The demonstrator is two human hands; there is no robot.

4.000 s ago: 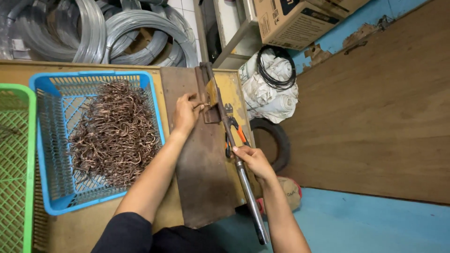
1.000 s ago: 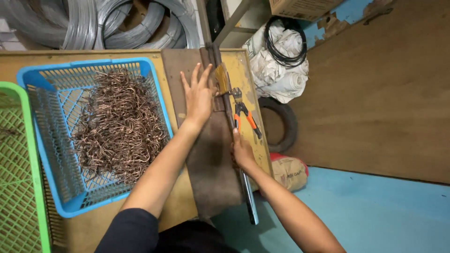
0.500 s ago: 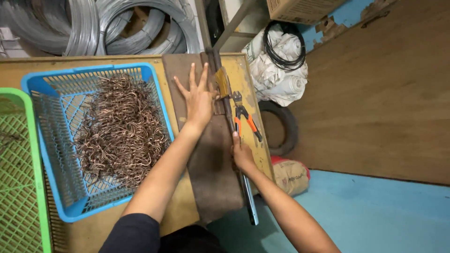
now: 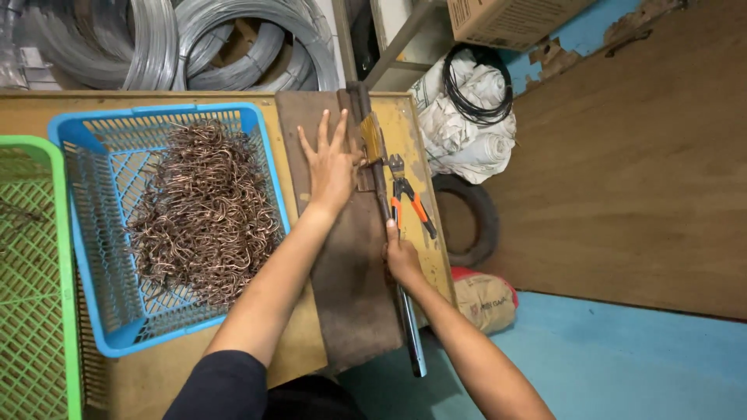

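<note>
- Two hands at our worktop's right edge: left hand [image 4: 333, 165] spread flat, gripping nothing, on the brown metal plate [image 4: 342, 257].
- Right hand [image 4: 402, 259] is curled round the long steel lever bar [image 4: 410, 334].
- Blue plastic basket [image 4: 85, 233] of bent copper wire hooks [image 4: 204, 210] sits left.

Blue basket [image 4: 268, 167], green basket [image 4: 58, 233], orange-handled pliers [image 4: 411, 204], coppery hooks [image 4: 202, 210].

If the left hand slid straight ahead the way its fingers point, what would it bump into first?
The left hand lies flat on the dark board, fingers pointing toward the table's far edge. Going straight on, it would probably run off the board's end and meet the coils of grey wire beyond, though depth is hard to judge.
</note>
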